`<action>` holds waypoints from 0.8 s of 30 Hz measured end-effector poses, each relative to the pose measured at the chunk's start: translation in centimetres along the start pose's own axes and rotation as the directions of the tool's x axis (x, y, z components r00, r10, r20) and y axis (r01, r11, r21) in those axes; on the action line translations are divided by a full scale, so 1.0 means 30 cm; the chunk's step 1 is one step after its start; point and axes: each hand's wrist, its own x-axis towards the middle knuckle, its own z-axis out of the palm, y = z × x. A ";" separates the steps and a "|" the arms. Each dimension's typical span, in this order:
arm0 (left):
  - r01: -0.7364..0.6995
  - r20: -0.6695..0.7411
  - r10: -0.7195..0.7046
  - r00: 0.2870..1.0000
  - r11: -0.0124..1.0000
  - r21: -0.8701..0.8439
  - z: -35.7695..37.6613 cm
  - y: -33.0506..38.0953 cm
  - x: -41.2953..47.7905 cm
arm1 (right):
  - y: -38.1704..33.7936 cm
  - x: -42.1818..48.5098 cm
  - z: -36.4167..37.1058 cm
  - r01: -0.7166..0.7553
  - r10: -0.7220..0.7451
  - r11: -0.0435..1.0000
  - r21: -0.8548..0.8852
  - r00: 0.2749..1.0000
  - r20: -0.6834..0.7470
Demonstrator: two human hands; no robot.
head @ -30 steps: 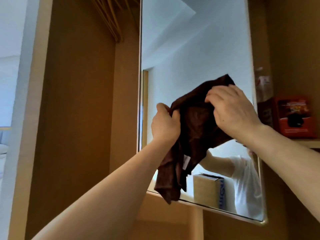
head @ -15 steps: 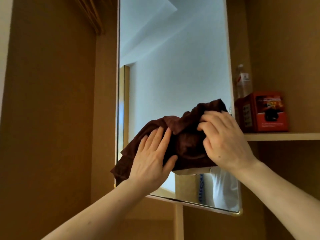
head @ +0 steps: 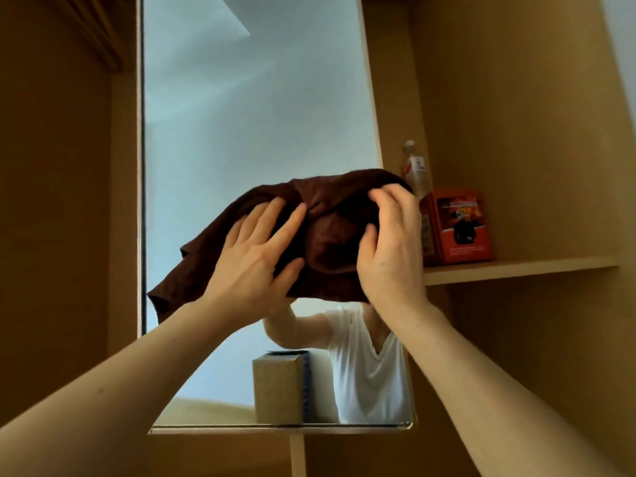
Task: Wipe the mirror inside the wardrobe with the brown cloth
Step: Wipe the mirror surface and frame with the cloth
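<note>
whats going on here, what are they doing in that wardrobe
A person holds a brown cloth against the mirror inside the wardrobe, using both hands. The left hand presses flat on the cloth with straight fingers, and the right hand grips its bunched upper right part. The cloth lies across the mirror's middle. A red box and a bottle stand on the shelf beside it.

L hand [head: 256, 266] quit its fist grip on the brown cloth [head: 330, 242]; now flat, fingers [head: 272, 218] spread on it. Cloth no longer hangs bunched, it's spread across mirror [head: 241, 115] width.
</note>
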 end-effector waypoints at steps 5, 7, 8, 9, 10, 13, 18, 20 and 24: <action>-0.158 0.005 0.158 0.987 0.986 0.059 0.050 0.041 -0.154 | 0.001 -0.248 -0.056 -0.129 0.129 0.991 0.018 0.991 0.029; -0.224 0.039 0.222 0.974 0.973 0.060 0.069 0.056 -0.220 | 0.003 -0.397 -0.103 -0.148 0.148 0.989 -0.011 0.987 0.067; -0.265 0.061 0.261 0.963 0.962 0.066 0.077 0.063 -0.249 | 0.003 -0.473 -0.127 -0.147 0.150 0.988 -0.037 0.985 0.089; -0.308 0.091 0.301 0.949 0.948 0.076 0.084 0.069 -0.274 | 0.002 -0.546 -0.148 -0.148 0.155 0.986 -0.071 0.982 0.107; -0.347 0.126 0.335 0.934 0.934 0.087 0.090 0.076 -0.295 | 0.002 -0.604 -0.162 -0.164 0.175 0.982 -0.098 0.977 0.119; -0.393 0.195 0.371 0.908 0.915 0.088 0.093 0.093 -0.324 | -0.004 -0.667 -0.184 -0.315 0.321 0.947 -0.060 0.934 0.155; -0.383 0.180 0.364 0.914 0.921 0.078 0.052 0.076 -0.238 | 0.000 -0.478 -0.180 -0.400 0.390 0.916 0.036 0.907 0.159; -0.296 0.126 0.284 0.950 0.951 0.087 0.033 0.067 -0.165 | 0.003 -0.345 -0.162 -0.298 0.289 0.953 0.049 0.946 0.146; -0.146 0.052 0.141 0.989 0.981 0.128 -0.024 0.051 0.002 | -0.019 -0.069 -0.123 -0.180 0.184 0.983 -0.035 0.962 0.200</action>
